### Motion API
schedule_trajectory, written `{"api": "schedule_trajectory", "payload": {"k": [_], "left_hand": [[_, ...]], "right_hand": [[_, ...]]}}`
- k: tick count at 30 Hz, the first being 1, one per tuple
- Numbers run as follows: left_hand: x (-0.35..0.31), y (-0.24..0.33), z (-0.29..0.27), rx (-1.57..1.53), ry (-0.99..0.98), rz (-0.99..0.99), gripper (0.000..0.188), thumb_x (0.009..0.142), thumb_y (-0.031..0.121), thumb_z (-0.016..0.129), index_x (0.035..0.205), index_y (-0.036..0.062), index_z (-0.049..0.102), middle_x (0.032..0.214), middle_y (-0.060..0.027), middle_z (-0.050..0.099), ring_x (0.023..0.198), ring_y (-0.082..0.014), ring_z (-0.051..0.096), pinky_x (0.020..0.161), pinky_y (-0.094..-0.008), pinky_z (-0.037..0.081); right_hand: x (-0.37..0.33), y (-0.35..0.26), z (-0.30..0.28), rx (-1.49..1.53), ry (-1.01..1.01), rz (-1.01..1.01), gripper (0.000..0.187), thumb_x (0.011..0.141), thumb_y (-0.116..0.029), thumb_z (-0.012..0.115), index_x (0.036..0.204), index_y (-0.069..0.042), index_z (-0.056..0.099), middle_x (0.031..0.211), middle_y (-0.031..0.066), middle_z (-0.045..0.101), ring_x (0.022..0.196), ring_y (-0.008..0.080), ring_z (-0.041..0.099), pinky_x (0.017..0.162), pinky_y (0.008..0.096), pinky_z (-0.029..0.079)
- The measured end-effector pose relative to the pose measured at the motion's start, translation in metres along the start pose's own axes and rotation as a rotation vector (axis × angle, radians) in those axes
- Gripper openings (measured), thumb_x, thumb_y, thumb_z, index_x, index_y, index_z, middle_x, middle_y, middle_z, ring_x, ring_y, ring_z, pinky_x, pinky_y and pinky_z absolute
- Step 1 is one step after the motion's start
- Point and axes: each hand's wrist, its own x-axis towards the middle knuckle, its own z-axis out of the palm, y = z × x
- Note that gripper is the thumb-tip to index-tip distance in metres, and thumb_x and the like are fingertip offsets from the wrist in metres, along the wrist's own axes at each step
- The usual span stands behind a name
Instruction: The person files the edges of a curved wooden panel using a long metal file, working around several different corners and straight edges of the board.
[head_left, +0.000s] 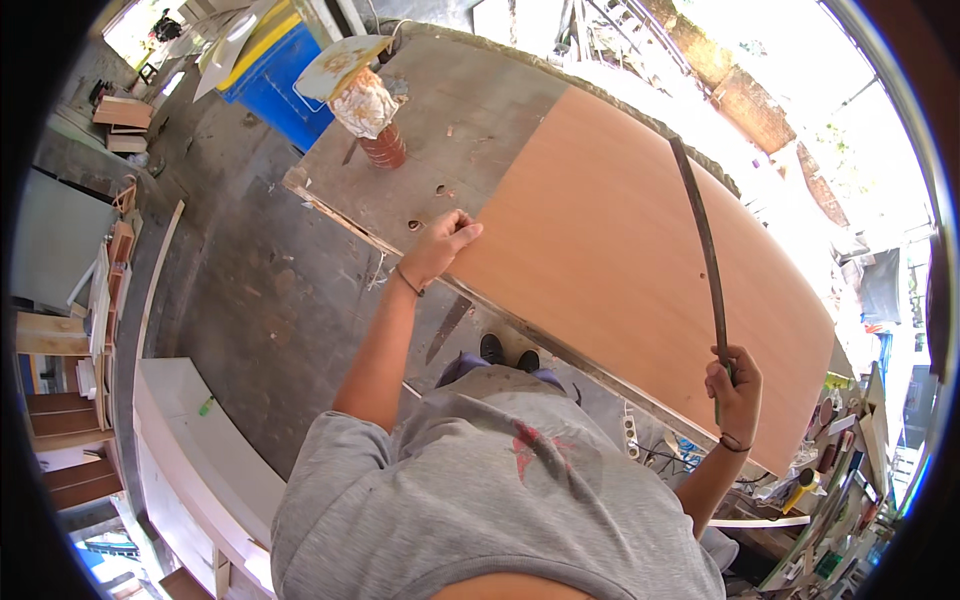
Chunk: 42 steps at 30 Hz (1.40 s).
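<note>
A thin, light-brown wood sheet (630,250) lies flat on the worktable. My right hand (736,390) is closed around the near end of a long, narrow dark strip (704,240), which stretches over the sheet toward its far edge. Something green shows at the gripped end, but I cannot make out its kind. My left hand (438,248) is at the sheet's near left corner with its fingers curled in and the thumb against the sheet's edge. Whatever those fingers hold, if anything, is hidden.
The grey worktable (450,110) has a rough front edge. On its left part stands a reddish-brown can (384,150) with a whitish lump and a flat piece on top. Behind is a blue bin (285,85). A white cabinet panel (200,430) lies left; cluttered tools and a power strip (630,436) are right.
</note>
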Motion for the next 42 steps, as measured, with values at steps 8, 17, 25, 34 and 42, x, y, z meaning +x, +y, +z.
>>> {"api": "schedule_trajectory", "payload": {"k": [8, 17, 25, 34, 42], "left_hand": [[-0.006, -0.001, -0.011, -0.070, -0.067, -0.107, 0.024, 0.093, 0.029, 0.061, 0.088, 0.0053, 0.056, 0.083, 0.0023, 0.054, 0.076, -0.0041, 0.046, 0.067, -0.0194, 0.039], [0.069, 0.021, -0.019, -0.174, -0.310, -0.141, 0.036, 0.091, 0.029, 0.064, 0.111, -0.0010, 0.059, 0.102, -0.0043, 0.063, 0.092, -0.0111, 0.060, 0.080, -0.0243, 0.050], [0.148, 0.007, 0.022, -0.217, -0.440, 0.029, 0.040, 0.087, 0.038, 0.068, 0.099, 0.0012, 0.058, 0.086, -0.0007, 0.060, 0.076, -0.0093, 0.055, 0.068, -0.0248, 0.047], [0.272, -0.009, 0.044, -0.447, -0.543, 0.020, 0.043, 0.094, 0.042, 0.054, 0.113, 0.0036, 0.057, 0.101, -0.0044, 0.063, 0.096, -0.0131, 0.058, 0.086, -0.0292, 0.046], [0.294, 0.001, 0.069, -0.479, -0.689, -0.010, 0.039, 0.091, 0.026, 0.055, 0.117, -0.0025, 0.056, 0.112, -0.0110, 0.064, 0.102, -0.0210, 0.063, 0.088, -0.0330, 0.050]], "right_hand": [[0.003, 0.004, 0.016, 0.117, 0.078, -0.002, 0.018, 0.088, -0.006, 0.065, 0.101, 0.000, 0.056, 0.069, -0.0018, 0.055, 0.057, 0.0022, 0.043, 0.050, 0.0179, 0.034], [-0.031, 0.007, 0.089, 0.233, 0.473, 0.053, 0.015, 0.088, -0.008, 0.067, 0.092, -0.004, 0.054, 0.066, -0.0039, 0.049, 0.051, 0.0024, 0.042, 0.045, 0.0187, 0.032], [-0.051, 0.010, 0.192, 0.040, 0.872, 0.096, 0.018, 0.092, -0.020, 0.066, 0.091, -0.005, 0.055, 0.071, -0.0022, 0.052, 0.061, 0.0046, 0.048, 0.053, 0.0200, 0.040], [-0.023, 0.044, 0.248, 0.388, 1.254, 0.194, 0.020, 0.088, -0.007, 0.064, 0.103, -0.004, 0.051, 0.093, 0.0025, 0.055, 0.080, 0.0105, 0.055, 0.064, 0.0262, 0.049], [-0.019, 0.045, 0.253, 0.201, 1.314, 0.162, 0.018, 0.083, -0.013, 0.069, 0.091, -0.004, 0.055, 0.078, 0.0001, 0.053, 0.068, 0.0097, 0.049, 0.062, 0.0261, 0.042]]}}
